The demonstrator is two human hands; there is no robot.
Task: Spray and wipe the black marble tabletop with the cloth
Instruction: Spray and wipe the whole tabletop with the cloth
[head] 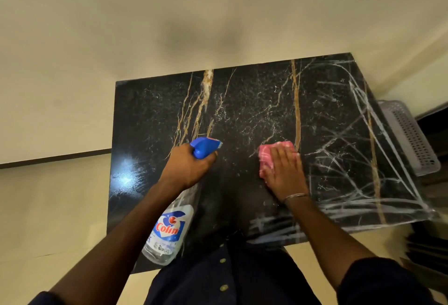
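Note:
The black marble tabletop with gold and white veins fills the middle of the view and backs onto a cream wall. My left hand grips the blue trigger head of a clear spray bottle with a Colin label, held above the near left part of the top. My right hand lies flat with straight fingers on a pink cloth, pressing it onto the marble right of centre. Fine spray droplets speckle the marble's middle.
A grey perforated plastic basket stands just beyond the table's right edge. Cream wall rises behind the table, and pale floor lies to the left. My dark buttoned shirt is against the near edge.

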